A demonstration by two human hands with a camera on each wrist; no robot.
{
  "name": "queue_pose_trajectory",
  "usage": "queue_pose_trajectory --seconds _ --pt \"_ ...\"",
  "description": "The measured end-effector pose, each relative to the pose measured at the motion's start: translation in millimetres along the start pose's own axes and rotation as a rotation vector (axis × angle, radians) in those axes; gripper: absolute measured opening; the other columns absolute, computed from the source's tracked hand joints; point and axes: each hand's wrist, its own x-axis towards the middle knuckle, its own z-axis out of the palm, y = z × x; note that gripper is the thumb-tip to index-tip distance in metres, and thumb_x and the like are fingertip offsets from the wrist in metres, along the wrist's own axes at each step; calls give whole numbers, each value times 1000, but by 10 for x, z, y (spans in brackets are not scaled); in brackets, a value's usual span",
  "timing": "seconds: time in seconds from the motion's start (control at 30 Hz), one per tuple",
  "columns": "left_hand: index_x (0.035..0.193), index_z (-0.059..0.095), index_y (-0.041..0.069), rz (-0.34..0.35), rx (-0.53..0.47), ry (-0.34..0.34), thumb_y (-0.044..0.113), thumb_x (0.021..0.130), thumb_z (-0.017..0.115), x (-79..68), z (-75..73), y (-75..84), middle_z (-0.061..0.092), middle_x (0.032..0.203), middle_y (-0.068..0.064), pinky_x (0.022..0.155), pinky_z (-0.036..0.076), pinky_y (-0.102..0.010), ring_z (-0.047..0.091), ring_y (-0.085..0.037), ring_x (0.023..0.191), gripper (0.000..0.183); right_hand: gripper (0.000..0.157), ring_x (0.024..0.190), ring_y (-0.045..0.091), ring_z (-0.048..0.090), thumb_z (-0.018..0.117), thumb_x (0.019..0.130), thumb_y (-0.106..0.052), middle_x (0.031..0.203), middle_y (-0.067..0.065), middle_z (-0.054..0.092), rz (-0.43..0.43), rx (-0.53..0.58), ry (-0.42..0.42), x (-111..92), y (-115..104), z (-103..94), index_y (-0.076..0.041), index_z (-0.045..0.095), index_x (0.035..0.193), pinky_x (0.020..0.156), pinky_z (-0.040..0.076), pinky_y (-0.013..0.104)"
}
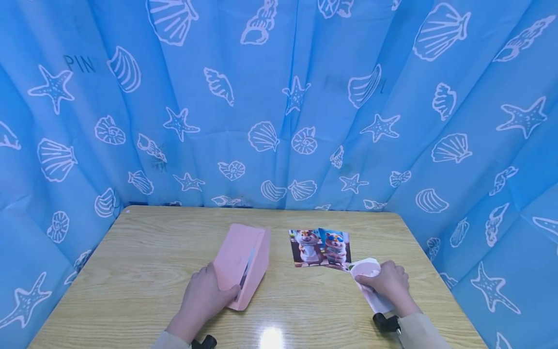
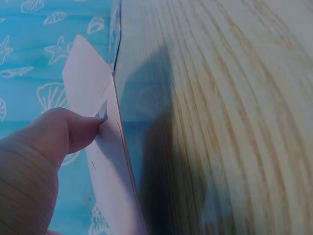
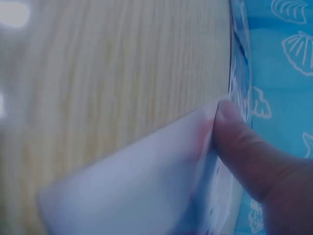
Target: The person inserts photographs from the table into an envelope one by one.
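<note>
My left hand (image 1: pixel 202 293) grips a pink envelope (image 1: pixel 237 245) left of the table's middle. The envelope stands tilted, and its thumb edge gapes a little, with something pale showing inside the slit. In the left wrist view the thumb presses at that opening of the envelope (image 2: pixel 85 66). On the right, my right hand (image 1: pixel 391 282) pinches a white card (image 1: pixel 378 300) with a pale printed face, thumb on top. Its plain side (image 3: pixel 117 191) fills the lower part of the right wrist view. The card's far corner reaches the two photos.
Two overlapping photos of hamsters, one in an apron (image 1: pixel 305 246) and one with sunglasses (image 1: pixel 336 249), lie between the hands. The wooden table (image 1: pixel 152 252) ends at a blue shell-patterned curtain (image 1: pixel 279 116) at the back and sides.
</note>
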Motion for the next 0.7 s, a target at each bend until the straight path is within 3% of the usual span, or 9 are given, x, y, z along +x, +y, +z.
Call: queue_pose_trajectory --seconds 0.27,0.43,0.7 --pt "109 58 -11 -13 -5 -23 55 71 74 20 -80 14 61 87 -13 69 50 -44 60 -27 79 77 101 83 43 43 79 62 -66 90 32 44 23 -37 -54 44 15 -9 20 41 100 68 37 49" --pt "110 59 -9 -26 -4 -55 56 73 72 33 -147 0 62 88 -11 69 49 -44 60 -26 79 76 104 84 43 42 78 62 -67 90 32 44 24 -47 -55 48 -8 6 22 41 101 69 38 49" --pt "109 61 -6 -31 14 -59 57 72 71 66 -83 11 61 87 -9 69 49 -44 59 -24 78 74 102 83 42 43 79 63 -65 89 31 43 20 -56 -31 42 12 18 21 39 100 69 37 48"
